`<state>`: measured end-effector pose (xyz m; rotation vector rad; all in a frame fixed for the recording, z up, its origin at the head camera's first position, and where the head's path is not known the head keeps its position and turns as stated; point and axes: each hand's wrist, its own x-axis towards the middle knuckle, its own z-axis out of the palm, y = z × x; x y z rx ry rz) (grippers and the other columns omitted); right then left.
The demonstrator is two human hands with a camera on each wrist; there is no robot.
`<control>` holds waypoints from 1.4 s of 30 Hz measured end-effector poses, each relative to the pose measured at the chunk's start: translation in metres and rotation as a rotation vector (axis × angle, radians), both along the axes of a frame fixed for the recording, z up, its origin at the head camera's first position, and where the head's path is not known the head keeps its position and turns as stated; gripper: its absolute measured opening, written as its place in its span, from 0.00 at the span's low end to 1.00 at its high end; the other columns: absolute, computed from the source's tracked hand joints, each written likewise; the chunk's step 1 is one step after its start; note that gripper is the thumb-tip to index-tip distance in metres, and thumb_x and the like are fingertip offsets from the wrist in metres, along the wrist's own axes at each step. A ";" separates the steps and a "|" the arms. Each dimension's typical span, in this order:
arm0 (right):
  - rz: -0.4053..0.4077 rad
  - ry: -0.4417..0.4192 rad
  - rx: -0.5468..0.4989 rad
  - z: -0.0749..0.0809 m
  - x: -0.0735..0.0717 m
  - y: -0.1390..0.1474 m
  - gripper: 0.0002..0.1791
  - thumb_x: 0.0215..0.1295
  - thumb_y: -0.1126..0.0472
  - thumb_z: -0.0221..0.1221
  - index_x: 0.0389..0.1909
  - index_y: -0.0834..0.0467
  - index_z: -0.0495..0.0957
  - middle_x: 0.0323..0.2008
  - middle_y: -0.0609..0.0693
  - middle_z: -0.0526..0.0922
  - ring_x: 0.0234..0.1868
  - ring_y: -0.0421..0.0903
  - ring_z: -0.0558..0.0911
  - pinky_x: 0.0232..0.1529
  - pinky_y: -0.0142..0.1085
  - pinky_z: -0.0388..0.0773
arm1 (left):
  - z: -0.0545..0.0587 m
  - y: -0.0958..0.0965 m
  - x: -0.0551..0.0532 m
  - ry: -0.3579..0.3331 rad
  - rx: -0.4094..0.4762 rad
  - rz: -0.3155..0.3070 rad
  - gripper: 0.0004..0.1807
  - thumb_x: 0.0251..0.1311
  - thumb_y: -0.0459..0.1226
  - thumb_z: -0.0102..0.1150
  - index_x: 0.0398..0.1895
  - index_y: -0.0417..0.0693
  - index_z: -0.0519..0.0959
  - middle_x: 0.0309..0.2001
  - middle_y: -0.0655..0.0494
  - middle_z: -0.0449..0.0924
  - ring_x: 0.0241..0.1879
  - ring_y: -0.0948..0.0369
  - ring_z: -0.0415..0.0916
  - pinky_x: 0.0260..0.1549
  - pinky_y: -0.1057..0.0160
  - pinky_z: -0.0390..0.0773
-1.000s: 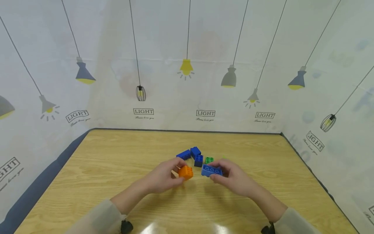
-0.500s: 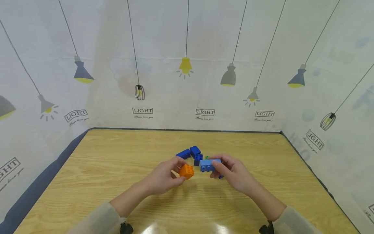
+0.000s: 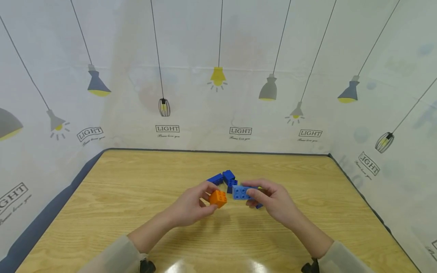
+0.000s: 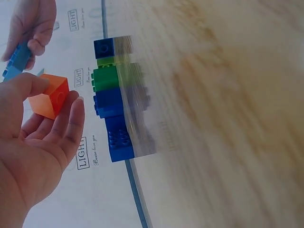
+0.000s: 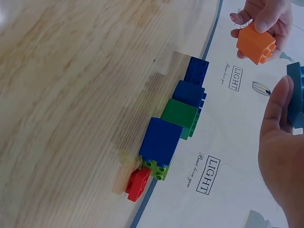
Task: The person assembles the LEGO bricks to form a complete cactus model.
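My left hand (image 3: pixel 192 204) pinches an orange building brick (image 3: pixel 217 199) between thumb and fingers, its studs turned toward the right. Across from it, my right hand (image 3: pixel 273 199) grips a light blue brick (image 3: pixel 240 192) by its right end, with the studded face toward me. The two bricks are held apart, above the table. In the left wrist view the orange brick (image 4: pixel 50 96) sits between thumb and fingertips. The light blue brick (image 5: pixel 295 95) is partly cut off at the edge of the right wrist view.
Behind the hands, several dark blue bricks (image 3: pixel 216 179) lie on the wooden table (image 3: pixel 143 170). Among them in the right wrist view are a green brick (image 5: pixel 179 114), a lime brick (image 5: pixel 156 169) and a red brick (image 5: pixel 137 184). A lamp-print cloth (image 3: pixel 191 76) walls the table's back and sides.
My right hand has turned the light blue brick from its hollow underside to its studded face and raised it slightly. The left hand and orange brick have barely moved.
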<state>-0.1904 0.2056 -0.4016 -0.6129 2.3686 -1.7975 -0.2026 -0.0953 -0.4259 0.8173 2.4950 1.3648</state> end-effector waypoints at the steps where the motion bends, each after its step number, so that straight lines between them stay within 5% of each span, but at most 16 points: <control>1: 0.003 -0.010 -0.007 0.001 0.000 0.000 0.19 0.83 0.59 0.61 0.68 0.61 0.83 0.51 0.60 0.87 0.41 0.44 0.92 0.46 0.44 0.93 | 0.000 0.000 0.000 0.000 0.001 0.000 0.21 0.74 0.35 0.69 0.66 0.49 0.76 0.57 0.54 0.84 0.52 0.59 0.84 0.48 0.65 0.89; 8: 0.018 -0.091 -0.006 0.008 0.001 0.000 0.27 0.75 0.62 0.70 0.72 0.57 0.80 0.56 0.63 0.85 0.44 0.47 0.90 0.46 0.37 0.91 | 0.002 0.002 0.002 -0.009 0.026 0.007 0.22 0.73 0.33 0.69 0.66 0.48 0.76 0.60 0.52 0.83 0.51 0.58 0.85 0.46 0.66 0.89; 16: -0.006 0.023 0.053 0.011 0.004 -0.003 0.22 0.76 0.61 0.69 0.68 0.56 0.82 0.51 0.61 0.84 0.38 0.44 0.83 0.36 0.34 0.86 | 0.005 0.003 0.005 -0.005 0.093 0.011 0.23 0.73 0.33 0.68 0.68 0.50 0.75 0.62 0.51 0.82 0.52 0.57 0.84 0.47 0.66 0.87; 20: 0.005 0.034 0.046 0.011 0.005 -0.006 0.20 0.77 0.61 0.68 0.67 0.55 0.83 0.56 0.62 0.83 0.43 0.47 0.84 0.40 0.33 0.86 | 0.007 0.003 0.007 -0.058 0.146 0.007 0.23 0.75 0.33 0.66 0.70 0.47 0.75 0.63 0.46 0.81 0.51 0.56 0.85 0.46 0.66 0.88; 27: 0.041 0.077 0.009 0.007 0.004 -0.011 0.18 0.77 0.64 0.67 0.65 0.56 0.84 0.60 0.61 0.83 0.48 0.46 0.86 0.48 0.32 0.88 | 0.010 0.006 0.009 -0.242 0.268 -0.005 0.22 0.76 0.31 0.66 0.69 0.44 0.74 0.64 0.41 0.78 0.52 0.39 0.88 0.45 0.59 0.92; 34: 0.108 0.114 -0.071 0.006 0.003 -0.017 0.17 0.76 0.68 0.67 0.63 0.62 0.86 0.64 0.62 0.83 0.53 0.42 0.88 0.53 0.33 0.90 | 0.010 0.008 0.010 -0.294 0.362 -0.067 0.21 0.78 0.29 0.61 0.69 0.41 0.72 0.66 0.39 0.78 0.53 0.44 0.90 0.47 0.58 0.92; 42: 0.084 0.120 -0.060 0.005 0.004 -0.021 0.18 0.75 0.66 0.68 0.63 0.60 0.87 0.64 0.59 0.83 0.54 0.42 0.87 0.52 0.32 0.89 | 0.010 0.008 0.010 -0.296 0.371 -0.081 0.21 0.79 0.30 0.61 0.70 0.39 0.70 0.67 0.37 0.75 0.53 0.45 0.90 0.48 0.59 0.92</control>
